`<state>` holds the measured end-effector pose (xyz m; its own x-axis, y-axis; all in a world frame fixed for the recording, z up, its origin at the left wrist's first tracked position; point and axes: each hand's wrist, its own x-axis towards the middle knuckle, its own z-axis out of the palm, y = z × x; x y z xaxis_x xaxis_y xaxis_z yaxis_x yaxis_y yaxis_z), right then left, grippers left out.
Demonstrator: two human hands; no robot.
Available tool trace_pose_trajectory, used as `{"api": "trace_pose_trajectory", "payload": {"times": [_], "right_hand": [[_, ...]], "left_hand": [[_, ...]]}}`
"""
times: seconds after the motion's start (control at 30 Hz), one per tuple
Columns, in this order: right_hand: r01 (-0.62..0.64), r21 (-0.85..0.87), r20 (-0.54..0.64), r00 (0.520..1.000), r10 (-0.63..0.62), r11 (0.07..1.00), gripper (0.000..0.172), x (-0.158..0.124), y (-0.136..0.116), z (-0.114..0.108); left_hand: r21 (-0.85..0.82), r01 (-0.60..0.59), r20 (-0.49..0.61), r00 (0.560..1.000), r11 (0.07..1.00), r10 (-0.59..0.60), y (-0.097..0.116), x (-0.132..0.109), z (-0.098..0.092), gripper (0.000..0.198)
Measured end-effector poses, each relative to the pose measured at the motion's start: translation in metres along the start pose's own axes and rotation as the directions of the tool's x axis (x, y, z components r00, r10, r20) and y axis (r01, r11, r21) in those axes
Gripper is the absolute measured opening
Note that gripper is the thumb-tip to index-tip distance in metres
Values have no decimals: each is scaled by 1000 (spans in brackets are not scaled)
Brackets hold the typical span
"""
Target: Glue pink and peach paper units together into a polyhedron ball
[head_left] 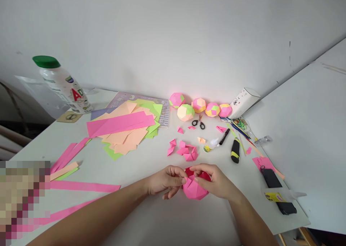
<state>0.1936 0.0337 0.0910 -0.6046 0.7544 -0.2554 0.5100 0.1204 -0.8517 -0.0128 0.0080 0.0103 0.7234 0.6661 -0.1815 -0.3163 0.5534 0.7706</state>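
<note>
Both my hands meet low in the middle of the white table around a half-built pink paper ball, open at the top. My left hand pinches its left edge with curled fingers. My right hand grips its right side, fingers bent over the rim. Just beyond them lies a small heap of folded pink paper pieces. Several finished paper balls in pink, yellow and green line the wall behind.
A stack of pink, peach and green paper sheets lies left of centre, pink strips nearer me. Small scissors, a black-and-yellow knife, pens, a white box and a green-capped bottle stand around. The table edge runs at right.
</note>
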Motion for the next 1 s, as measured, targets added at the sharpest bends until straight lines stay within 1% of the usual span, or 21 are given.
{"api": "trace_pose_trajectory", "payload": {"times": [0.2, 0.3, 0.47, 0.57, 0.73, 0.9, 1.0], "right_hand": [[-74, 89, 74, 995, 67, 993, 23, 3, 2, 6], [-87, 123, 68, 995, 79, 989, 23, 3, 3, 8], [-63, 57, 1, 998, 63, 996, 17, 2, 2, 7], [-52, 15, -15, 999, 53, 999, 14, 1, 0, 4], [-37, -23, -12, 999, 37, 999, 11, 2, 2, -1], [-11, -1, 12, 1000, 11, 1000, 9, 2, 3, -2], [28, 12, 13, 1000, -28, 1000, 9, 2, 3, -1]], "left_hand": [[33, 24, 6, 1000, 999, -24, 2, -2, 1, 27], [39, 28, -2, 1000, 999, -28, 2, -2, 1, 28], [39, 24, -14, 1000, 999, -23, 2, -1, 1, 27], [31, 17, -27, 1000, 999, -16, 1, 0, 1, 28], [12, 10, -39, 999, 1000, -10, 2, -1, 2, 29], [-5, 14, -43, 999, 1000, -14, 3, 0, 3, 29], [8, 14, -38, 999, 1000, -13, 3, 0, 3, 28]]}}
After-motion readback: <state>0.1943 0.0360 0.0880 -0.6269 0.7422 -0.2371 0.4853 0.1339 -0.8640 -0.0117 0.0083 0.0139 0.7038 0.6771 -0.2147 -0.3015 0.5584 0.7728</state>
